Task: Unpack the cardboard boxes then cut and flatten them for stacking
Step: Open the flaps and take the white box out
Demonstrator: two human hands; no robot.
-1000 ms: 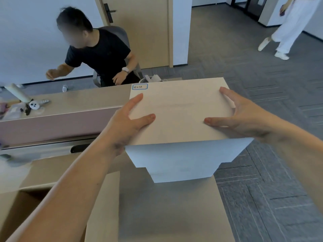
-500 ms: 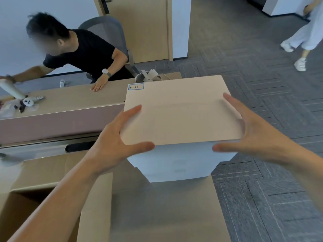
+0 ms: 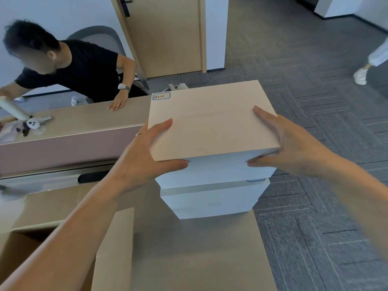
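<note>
Currently the left hand (image 3: 147,152) and the right hand (image 3: 294,148) each clamp a near corner of the top box (image 3: 210,122), thumbs on its front face, which likely keeps it level. It's on or just above the white stack (image 3: 210,198); I can't tell if they touch. The open carton (image 3: 113,248) is beside it.

Bright even light, soft shadows, wide-angle edge warping, slight blur

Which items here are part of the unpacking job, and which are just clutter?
Job:
- labelled box, gripped by left hand and right hand
- white box stack under it
- open cardboard carton

Lying about:
- white roll and small white gadget on the desk
- seated person
- passer-by's shoe
</note>
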